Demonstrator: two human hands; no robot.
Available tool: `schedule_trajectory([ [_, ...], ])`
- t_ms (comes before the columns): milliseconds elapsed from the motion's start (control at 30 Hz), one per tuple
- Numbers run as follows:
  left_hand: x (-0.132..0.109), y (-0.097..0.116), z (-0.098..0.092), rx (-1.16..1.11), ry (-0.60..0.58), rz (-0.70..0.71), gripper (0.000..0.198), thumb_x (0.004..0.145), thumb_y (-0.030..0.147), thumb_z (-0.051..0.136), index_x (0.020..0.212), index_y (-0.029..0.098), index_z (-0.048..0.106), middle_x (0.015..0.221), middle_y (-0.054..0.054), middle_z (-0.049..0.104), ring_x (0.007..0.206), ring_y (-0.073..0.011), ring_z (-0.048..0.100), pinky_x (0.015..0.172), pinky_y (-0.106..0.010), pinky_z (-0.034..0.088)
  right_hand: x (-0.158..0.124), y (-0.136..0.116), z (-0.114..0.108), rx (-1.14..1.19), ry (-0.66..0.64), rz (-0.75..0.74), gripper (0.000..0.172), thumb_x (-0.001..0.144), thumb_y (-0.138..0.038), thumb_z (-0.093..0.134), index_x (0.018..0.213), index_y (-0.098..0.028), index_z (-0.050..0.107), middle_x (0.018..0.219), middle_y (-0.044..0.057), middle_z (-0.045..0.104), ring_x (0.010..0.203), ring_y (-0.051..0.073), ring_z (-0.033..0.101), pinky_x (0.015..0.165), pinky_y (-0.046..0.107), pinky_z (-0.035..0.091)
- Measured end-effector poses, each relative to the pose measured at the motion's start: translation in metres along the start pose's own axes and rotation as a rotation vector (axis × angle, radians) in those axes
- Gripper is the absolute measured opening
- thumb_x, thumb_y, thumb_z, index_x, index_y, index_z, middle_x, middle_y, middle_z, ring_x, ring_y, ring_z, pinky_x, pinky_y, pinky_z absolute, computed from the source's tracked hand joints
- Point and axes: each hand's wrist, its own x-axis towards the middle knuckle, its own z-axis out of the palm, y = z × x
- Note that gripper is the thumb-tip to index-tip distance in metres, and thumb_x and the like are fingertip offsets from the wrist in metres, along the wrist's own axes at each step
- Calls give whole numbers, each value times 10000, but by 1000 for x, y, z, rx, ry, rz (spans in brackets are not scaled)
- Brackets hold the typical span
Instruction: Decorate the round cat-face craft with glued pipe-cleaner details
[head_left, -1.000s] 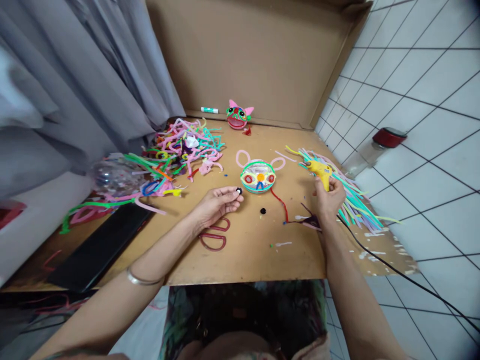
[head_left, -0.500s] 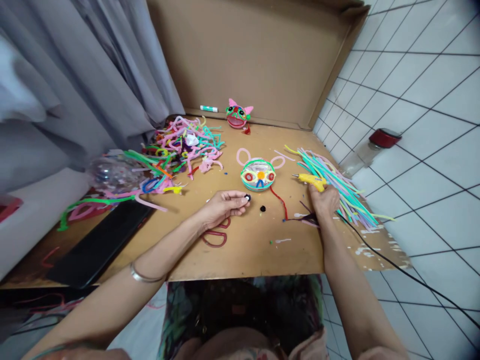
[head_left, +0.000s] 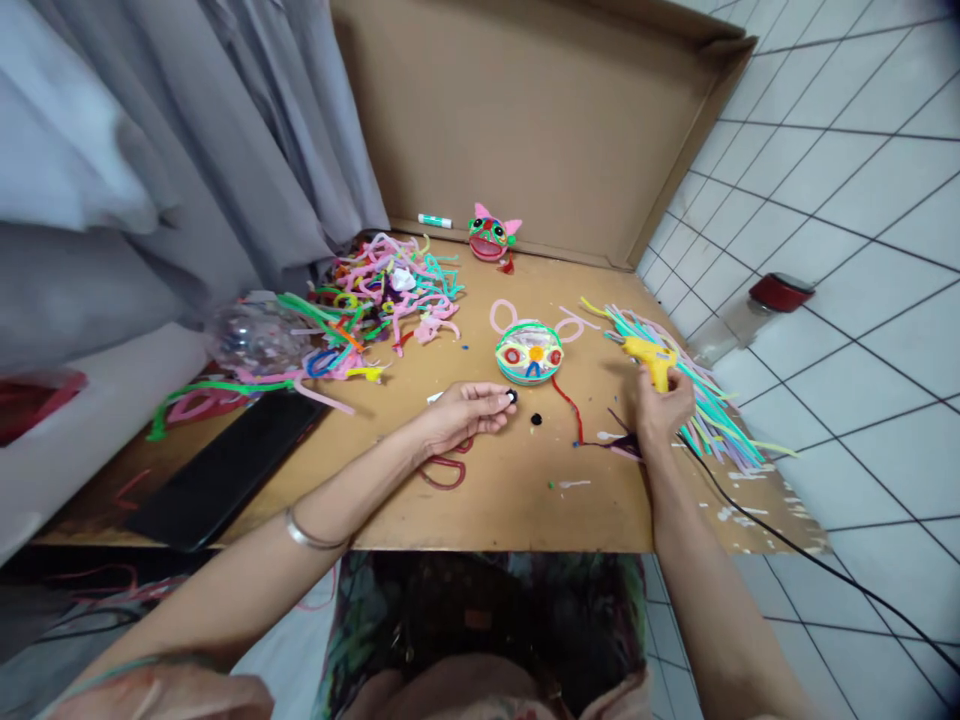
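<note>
— What are your fingers grasping?

— My left hand (head_left: pixel 466 415) pinches a small black piece with a white spot (head_left: pixel 512 397) between thumb and fingers. My right hand (head_left: pixel 664 405) is wrapped around the handle of a yellow glue gun (head_left: pixel 651 355), its nozzle pointing left; I can't tell whether my finger presses the trigger.

— And where is the animal face?

— The animal face (head_left: pixel 529 350) sits on the table (head_left: pixel 487 520) just beyond my left fingertips, between my two hands. It has red eye rings and an orange nose, with a pink loop (head_left: pixel 503 303) near each upper side.

— What else is close by?

— A second black piece (head_left: pixel 536 419) lies near my left fingertips. Red handles (head_left: pixel 444 474) show partly under that hand. By my right hand I see a bundle of pastel fuzzy stems (head_left: pixel 705 390), and a finished pink head (head_left: pixel 491 235) sits farther back, near the cardboard (head_left: pixel 525 120).
</note>
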Motion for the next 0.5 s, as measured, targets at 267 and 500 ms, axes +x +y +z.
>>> schedule_trajectory([
  [267, 4, 4, -1, -172, -6, 23, 117, 767, 74, 705, 879, 96, 680, 733, -38, 712, 574, -64, 637, 588, -161, 518, -45, -47, -7, 436, -220, -173, 470, 679, -520, 649, 942, -133, 614, 839, 49, 623, 737, 177, 581, 709, 335, 498],
  [500, 5, 5, -2, -215, 0, 36, 121, 796, 34, 650, 897, 92, 683, 749, -51, 720, 594, -71, 655, 609, -162, 538, -73, -61, -12, 238, -138, -541, 346, 730, -436, 661, 939, -170, 585, 866, 60, 590, 810, 205, 589, 739, 350, 502],
])
